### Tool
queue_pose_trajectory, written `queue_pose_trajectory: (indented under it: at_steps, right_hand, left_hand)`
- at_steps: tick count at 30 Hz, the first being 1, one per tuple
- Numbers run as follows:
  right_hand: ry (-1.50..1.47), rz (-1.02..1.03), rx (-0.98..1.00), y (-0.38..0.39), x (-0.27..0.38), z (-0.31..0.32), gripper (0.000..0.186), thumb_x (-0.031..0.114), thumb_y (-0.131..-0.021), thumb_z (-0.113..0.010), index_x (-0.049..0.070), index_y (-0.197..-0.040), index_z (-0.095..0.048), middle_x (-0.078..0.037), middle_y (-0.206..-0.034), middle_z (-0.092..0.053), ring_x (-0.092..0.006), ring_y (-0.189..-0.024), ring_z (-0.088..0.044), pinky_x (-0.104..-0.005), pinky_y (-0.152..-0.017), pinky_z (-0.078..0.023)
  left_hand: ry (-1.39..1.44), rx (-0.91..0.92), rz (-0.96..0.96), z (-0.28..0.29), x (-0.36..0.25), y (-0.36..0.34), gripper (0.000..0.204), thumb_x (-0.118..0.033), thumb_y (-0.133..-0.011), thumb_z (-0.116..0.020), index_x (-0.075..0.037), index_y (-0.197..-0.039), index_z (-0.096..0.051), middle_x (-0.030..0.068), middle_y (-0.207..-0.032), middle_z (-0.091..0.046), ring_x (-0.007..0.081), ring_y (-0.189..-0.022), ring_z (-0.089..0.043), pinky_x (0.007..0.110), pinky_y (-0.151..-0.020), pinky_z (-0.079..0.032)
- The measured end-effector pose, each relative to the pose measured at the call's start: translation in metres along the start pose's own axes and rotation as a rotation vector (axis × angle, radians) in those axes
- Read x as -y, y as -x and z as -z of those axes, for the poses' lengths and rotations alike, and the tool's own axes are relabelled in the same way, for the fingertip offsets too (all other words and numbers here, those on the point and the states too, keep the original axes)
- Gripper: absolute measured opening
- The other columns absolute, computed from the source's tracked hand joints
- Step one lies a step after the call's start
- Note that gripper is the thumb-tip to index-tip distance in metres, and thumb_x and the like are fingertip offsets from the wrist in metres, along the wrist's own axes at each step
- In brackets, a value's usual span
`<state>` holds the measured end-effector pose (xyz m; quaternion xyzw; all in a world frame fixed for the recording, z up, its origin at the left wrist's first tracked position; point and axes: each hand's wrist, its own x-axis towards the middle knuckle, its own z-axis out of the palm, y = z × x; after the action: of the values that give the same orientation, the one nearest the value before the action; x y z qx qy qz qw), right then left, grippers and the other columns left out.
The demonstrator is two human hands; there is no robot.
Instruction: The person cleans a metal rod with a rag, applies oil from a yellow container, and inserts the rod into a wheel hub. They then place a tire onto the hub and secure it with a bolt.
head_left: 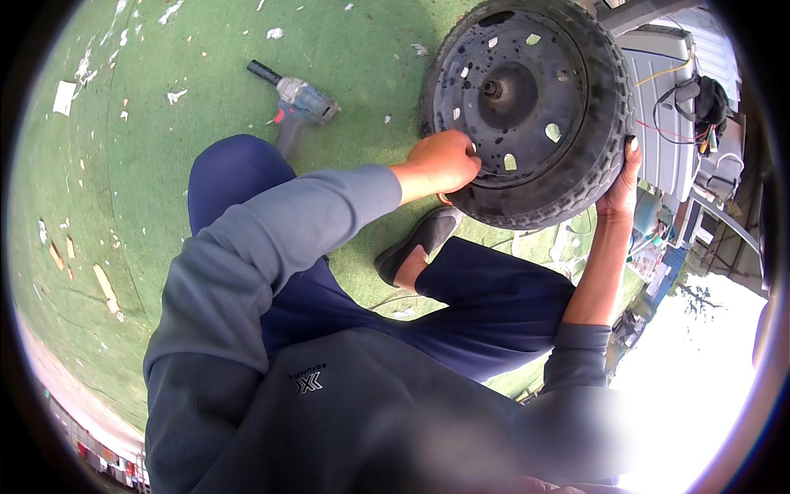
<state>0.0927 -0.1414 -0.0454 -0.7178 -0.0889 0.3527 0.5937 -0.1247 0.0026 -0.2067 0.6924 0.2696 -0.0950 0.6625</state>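
Note:
A black wheel point(535, 177) with a treaded tyre and a dark steel rim stands tilted in front of me at the upper right. Water spots dot its face, several holes ring the disc, and a threaded stub point(492, 89) pokes out at the hub. My left hand point(444, 165) is closed at the wheel's lower left edge, its curled fingers by the rim; part of its grip is hidden. Against the tread on the right side, my right hand point(623, 185) grips the tyre, thumb upward, the other fingers mostly out of sight.
A cordless impact wrench point(304, 100) with a long black socket lies on the green floor point(164, 165), left of the wheel. My shoe point(418, 245) is just below the tyre. Grey panels point(658, 107) with loose cables stand at the right. White and tan scraps litter the floor.

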Motion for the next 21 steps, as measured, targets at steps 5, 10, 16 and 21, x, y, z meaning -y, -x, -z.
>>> queue_pose_trajectory:
  at_steps: [5,10,16,21]
  right_hand:
    - [-0.007,-0.005,-0.017,-0.0013,0.0000,-0.0006,0.082,0.059,-0.088,-0.069,0.003,-0.144,-0.047,-0.013,-0.140,-0.057,-0.0297,-0.124,-0.057,-0.0432,-0.108,-0.045]
    - [-0.001,-0.009,-0.008,-0.0030,0.0013,-0.0008,0.082,0.059,-0.088,-0.068,0.003,-0.144,-0.047,-0.013,-0.140,-0.058,-0.0301,-0.124,-0.057,-0.0435,-0.109,-0.045]
    - [-0.001,0.002,0.024,-0.0043,0.0041,-0.0055,0.078,0.057,-0.090,-0.066,0.004,-0.144,-0.048,-0.013,-0.140,-0.058,-0.0289,-0.123,-0.058,-0.0424,-0.108,-0.046]
    - [0.003,0.009,0.041,-0.0052,0.0053,-0.0063,0.077,0.057,-0.091,-0.065,0.003,-0.144,-0.047,-0.013,-0.140,-0.058,-0.0282,-0.123,-0.058,-0.0417,-0.107,-0.047]
  left_hand:
    - [-0.005,0.001,-0.024,-0.0005,0.0005,0.0015,0.031,-0.030,-0.087,-0.064,-0.004,-0.102,-0.074,0.0157,-0.099,-0.073,0.0341,-0.096,-0.069,0.042,-0.084,-0.053]
    - [0.004,0.002,-0.023,0.0024,-0.0018,0.0033,0.032,-0.030,-0.088,-0.063,-0.004,-0.102,-0.073,0.0166,-0.099,-0.073,0.0348,-0.096,-0.069,0.043,-0.083,-0.053]
    - [0.004,-0.005,-0.025,0.0034,-0.0023,0.0043,0.032,-0.030,-0.088,-0.062,-0.003,-0.101,-0.073,0.0171,-0.099,-0.073,0.0350,-0.095,-0.069,0.043,-0.083,-0.053]
    - [-0.009,0.002,-0.019,0.0043,-0.0037,0.0042,0.032,-0.030,-0.088,-0.063,-0.003,-0.102,-0.073,0.0166,-0.100,-0.073,0.0346,-0.096,-0.069,0.042,-0.083,-0.053]
